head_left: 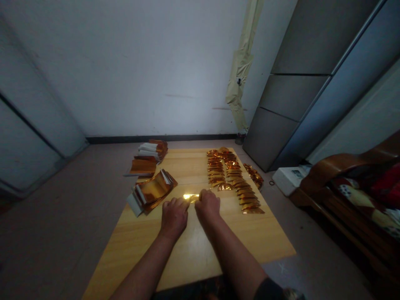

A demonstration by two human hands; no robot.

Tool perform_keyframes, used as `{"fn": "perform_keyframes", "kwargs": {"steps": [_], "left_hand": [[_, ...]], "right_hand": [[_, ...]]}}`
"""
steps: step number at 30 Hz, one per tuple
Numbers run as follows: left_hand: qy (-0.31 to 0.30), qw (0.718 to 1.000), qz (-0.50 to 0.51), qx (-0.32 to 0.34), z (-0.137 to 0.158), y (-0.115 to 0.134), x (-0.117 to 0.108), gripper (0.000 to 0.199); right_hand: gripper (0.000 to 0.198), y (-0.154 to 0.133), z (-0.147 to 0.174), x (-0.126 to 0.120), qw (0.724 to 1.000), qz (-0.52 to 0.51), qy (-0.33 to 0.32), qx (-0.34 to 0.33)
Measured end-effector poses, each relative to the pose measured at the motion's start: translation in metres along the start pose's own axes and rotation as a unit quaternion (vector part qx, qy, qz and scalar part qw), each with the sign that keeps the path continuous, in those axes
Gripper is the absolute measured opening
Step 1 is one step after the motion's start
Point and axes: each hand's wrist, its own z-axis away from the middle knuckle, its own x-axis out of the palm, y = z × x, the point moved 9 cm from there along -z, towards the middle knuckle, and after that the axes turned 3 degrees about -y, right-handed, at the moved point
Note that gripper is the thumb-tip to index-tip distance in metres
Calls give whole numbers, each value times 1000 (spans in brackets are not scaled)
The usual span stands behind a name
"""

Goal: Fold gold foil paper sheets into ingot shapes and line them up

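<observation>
With fingers (pixel 177 203) of the left hand (pixel 173 217) and the right hand (pixel 208 205) curled in tight, holds a bright gold foil piece (pixel 191 196) between the two, gripping one end on each side. Has it over the middle of the desk (pixel 193 250); cannot tell about contact with the wood.

Just beyond and left of the left hand, has a bundle of foil sheets (pixel 154 189), orange-gold with pale edges, bowed upward. At the far left corner, has a second bundle (pixel 143 166), partly jutting over the edge.

Past the right hand, has overlapping rows of folded foil (pixel 216 168), with the outer row reaching nearer the body. Beyond the right edge, shows a heap of similar foil (pixel 254 177), support hidden.

Farther right, has a white box (pixel 287 181) beside a wooden bench (pixel 325 166), with a tall gray refrigerator (pixel 290 91) behind. On the right arm, wears a dark sleeve (pixel 268 288).
</observation>
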Motion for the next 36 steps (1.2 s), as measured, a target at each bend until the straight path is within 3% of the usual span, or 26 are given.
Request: {"fn": "perform_keyframes", "kwargs": {"steps": [9,21,30,36], "left_hand": [[-7,1000,7,-3,0,2,-3,25],[29,998,33,50,-8,2,1,15],[7,998,31,62,-19,0,8,21],[3,998,10,67,-20,1,11,23]], "right_hand": [[21,12,-3,-3,998,-52,-24,21],[22,25,-4,-2,997,-76,3,25],[35,22,8,-8,991,-87,-4,-99],[32,15,7,-10,992,-60,-10,-112]]}}
